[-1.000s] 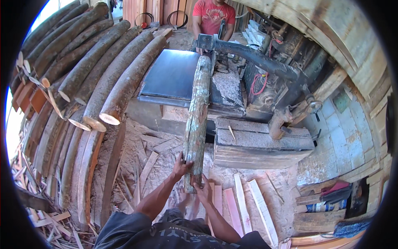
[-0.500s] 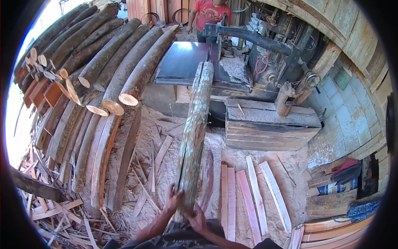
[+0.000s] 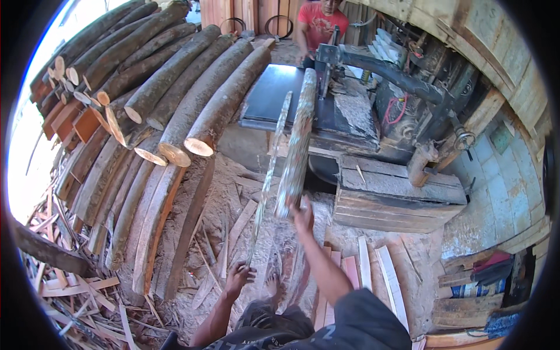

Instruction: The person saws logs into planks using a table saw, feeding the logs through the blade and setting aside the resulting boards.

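Observation:
A bark-covered log slopes from the saw table down toward me, its far end beside the blade guide. My right hand grips its near end, arm stretched forward. Left of the log, a thin bark strip hangs in the air with its far end over the table edge. My left hand is at the strip's lower end, fingers spread apart, and does not look closed around it.
Logs are stacked at the left, with scrap strips below them. A person in a red shirt stands behind the table. A sawdust-covered wooden box stands right of the log. Cut boards lie on the floor.
The log has moved forward onto the table, and a thin strip now shows apart from it on the left. My left hand has left the log; my right arm has reached forward. The person has leaned toward the table.

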`<state>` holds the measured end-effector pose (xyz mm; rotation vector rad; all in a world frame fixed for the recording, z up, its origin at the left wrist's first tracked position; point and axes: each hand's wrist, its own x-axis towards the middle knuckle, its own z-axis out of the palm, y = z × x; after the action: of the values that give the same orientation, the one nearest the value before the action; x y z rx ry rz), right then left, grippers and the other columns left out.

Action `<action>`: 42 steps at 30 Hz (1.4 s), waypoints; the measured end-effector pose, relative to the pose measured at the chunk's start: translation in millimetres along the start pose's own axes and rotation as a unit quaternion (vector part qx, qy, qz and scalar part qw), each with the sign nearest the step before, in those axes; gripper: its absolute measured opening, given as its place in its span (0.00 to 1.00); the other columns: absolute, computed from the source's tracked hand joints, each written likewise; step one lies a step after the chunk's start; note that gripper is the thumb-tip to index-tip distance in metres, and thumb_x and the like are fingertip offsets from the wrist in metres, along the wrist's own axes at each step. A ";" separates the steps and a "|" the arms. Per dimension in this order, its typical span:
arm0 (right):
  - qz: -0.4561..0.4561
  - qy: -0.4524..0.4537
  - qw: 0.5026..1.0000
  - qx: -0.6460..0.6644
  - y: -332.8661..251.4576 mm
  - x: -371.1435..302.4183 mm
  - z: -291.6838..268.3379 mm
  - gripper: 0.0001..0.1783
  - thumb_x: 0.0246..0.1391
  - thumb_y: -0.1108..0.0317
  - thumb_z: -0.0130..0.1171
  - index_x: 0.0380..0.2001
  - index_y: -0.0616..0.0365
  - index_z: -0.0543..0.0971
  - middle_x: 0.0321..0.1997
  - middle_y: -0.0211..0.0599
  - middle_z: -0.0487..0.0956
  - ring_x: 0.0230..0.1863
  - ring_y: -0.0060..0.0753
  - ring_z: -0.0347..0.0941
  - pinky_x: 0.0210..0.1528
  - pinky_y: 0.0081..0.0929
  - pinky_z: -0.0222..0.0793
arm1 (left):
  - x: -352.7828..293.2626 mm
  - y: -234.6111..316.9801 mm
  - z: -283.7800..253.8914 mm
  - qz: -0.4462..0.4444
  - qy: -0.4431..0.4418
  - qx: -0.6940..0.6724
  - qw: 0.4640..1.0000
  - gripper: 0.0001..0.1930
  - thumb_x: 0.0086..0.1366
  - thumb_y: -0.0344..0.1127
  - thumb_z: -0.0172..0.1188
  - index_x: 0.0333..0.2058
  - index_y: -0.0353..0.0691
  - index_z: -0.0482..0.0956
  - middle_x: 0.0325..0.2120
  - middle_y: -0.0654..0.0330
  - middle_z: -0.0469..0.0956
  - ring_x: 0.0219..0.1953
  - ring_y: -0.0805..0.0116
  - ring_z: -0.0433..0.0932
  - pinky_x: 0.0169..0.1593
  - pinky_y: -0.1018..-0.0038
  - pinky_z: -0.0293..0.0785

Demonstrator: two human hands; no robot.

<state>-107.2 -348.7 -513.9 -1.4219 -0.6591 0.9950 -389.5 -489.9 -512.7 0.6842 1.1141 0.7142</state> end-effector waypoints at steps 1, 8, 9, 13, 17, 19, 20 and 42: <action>0.026 -0.016 0.999 0.025 -7.7 29.0 12.2 0.46 0.49 0.60 0.65 0.64 0.55 0.50 0.55 0.46 0.69 0.50 0.35 0.69 0.48 0.31 0.69 | -7.1 -3.9 -18.6 -0.021 0.012 0.013 1.000 0.13 0.66 0.34 0.50 0.48 0.39 0.67 0.37 0.55 0.77 0.36 0.68 0.76 0.39 0.71 0.73; 0.230 -0.194 0.954 -0.019 19.2 35.1 121.6 0.40 0.50 0.42 0.57 0.57 0.52 0.57 0.41 0.38 0.73 0.33 0.32 0.72 0.30 0.33 0.71 | -146.3 -66.4 -68.3 -0.100 0.001 0.038 0.994 0.15 0.64 0.35 0.56 0.49 0.40 0.69 0.38 0.57 0.78 0.40 0.68 0.77 0.39 0.70 0.73; 0.254 -0.208 0.945 -0.006 42.4 9.8 135.5 0.33 0.50 0.43 0.58 0.50 0.56 0.65 0.34 0.36 0.74 0.29 0.31 0.72 0.26 0.31 0.70 | -163.4 -106.4 -71.3 -0.091 0.018 0.028 0.995 0.15 0.63 0.34 0.56 0.48 0.40 0.71 0.37 0.57 0.79 0.39 0.68 0.78 0.39 0.69 0.73; 0.265 -0.355 0.896 0.003 93.7 -179.4 157.8 0.12 0.52 0.61 0.57 0.35 0.56 0.70 0.29 0.33 0.74 0.23 0.26 0.70 0.23 0.23 0.68 | -248.8 -260.3 -3.0 -0.249 0.183 0.344 0.887 0.13 0.57 0.39 0.58 0.41 0.44 0.78 0.33 0.55 0.81 0.38 0.60 0.79 0.42 0.66 0.73; 0.206 -0.782 0.582 -0.083 43.2 -331.8 95.6 0.32 0.54 0.55 0.57 0.58 0.55 0.62 0.43 0.41 0.77 0.40 0.32 0.76 0.41 0.26 0.70 | -313.8 -283.5 152.7 -0.289 0.247 0.105 0.919 0.15 0.57 0.42 0.57 0.41 0.41 0.78 0.38 0.53 0.79 0.40 0.56 0.78 0.43 0.62 0.73; 0.156 -0.887 0.430 -0.065 4.3 -361.7 54.2 0.39 0.55 0.55 0.56 0.64 0.52 0.53 0.49 0.46 0.76 0.45 0.40 0.75 0.48 0.31 0.70 | -343.7 -286.6 197.3 -0.295 0.363 -0.013 0.884 0.17 0.57 0.42 0.57 0.43 0.41 0.76 0.38 0.51 0.79 0.40 0.54 0.78 0.44 0.61 0.73; 0.117 -0.933 0.331 -0.076 -8.5 -360.0 41.4 0.41 0.55 0.54 0.56 0.66 0.50 0.50 0.50 0.48 0.75 0.46 0.43 0.75 0.50 0.33 0.69 | -354.7 -290.0 218.8 -0.289 0.436 -0.064 0.850 0.18 0.57 0.42 0.57 0.44 0.40 0.75 0.38 0.50 0.78 0.41 0.54 0.78 0.44 0.61 0.72; 0.010 -0.227 0.889 -0.397 76.3 167.7 -78.7 0.20 0.52 0.63 0.57 0.49 0.57 0.74 0.28 0.34 0.79 0.21 0.23 0.73 0.20 0.22 0.68 | -39.8 -130.6 -101.8 0.012 0.438 -0.177 0.881 0.22 0.67 0.42 0.50 0.57 0.43 0.61 0.38 0.58 0.78 0.33 0.73 0.76 0.30 0.78 0.69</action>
<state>27.2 -251.8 -626.5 -1.9042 -1.5274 1.1441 -475.8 -586.1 -623.6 0.0190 1.7274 1.2736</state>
